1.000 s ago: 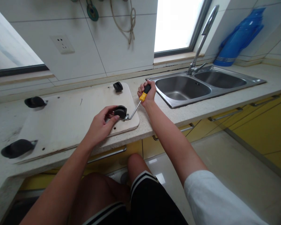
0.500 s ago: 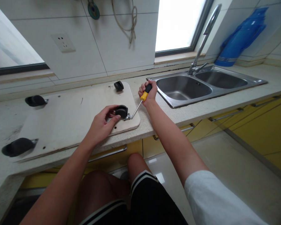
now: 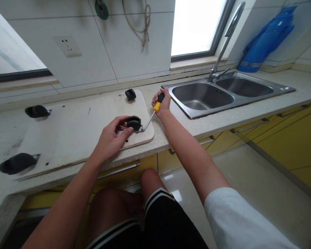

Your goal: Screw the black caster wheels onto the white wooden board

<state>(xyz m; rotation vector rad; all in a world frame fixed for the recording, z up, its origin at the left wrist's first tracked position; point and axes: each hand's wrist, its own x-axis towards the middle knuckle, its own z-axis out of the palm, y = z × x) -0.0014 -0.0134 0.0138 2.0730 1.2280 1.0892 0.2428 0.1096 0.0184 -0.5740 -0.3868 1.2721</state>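
My left hand [image 3: 114,136] is closed on a black caster wheel [image 3: 133,122], thumb in front and fingers behind it. That caster sits at the near right corner of a pale wooden board [image 3: 69,133], its metal plate against the wood. My right hand [image 3: 162,101] grips a screwdriver [image 3: 158,104] by its yellow and black handle. The slanting shaft reaches down to the caster's metal plate, where the tip's exact seat is too small to make out. Other black casters stand on the board's far right corner [image 3: 130,94], far left corner [image 3: 37,111] and near left corner [image 3: 17,163].
The board lies on a speckled countertop [image 3: 182,128] above yellow cabinets with metal handles. To the right is a double steel sink [image 3: 190,112] with a tall faucet [image 3: 226,41]. A blue thermos flask [image 3: 266,39] stands behind it. A tied cord [image 3: 145,26] hangs on the tiled wall.
The screwdriver handle and my right hand have shifted slightly left. My left hand stays on the caster. The whole view has drifted a little.
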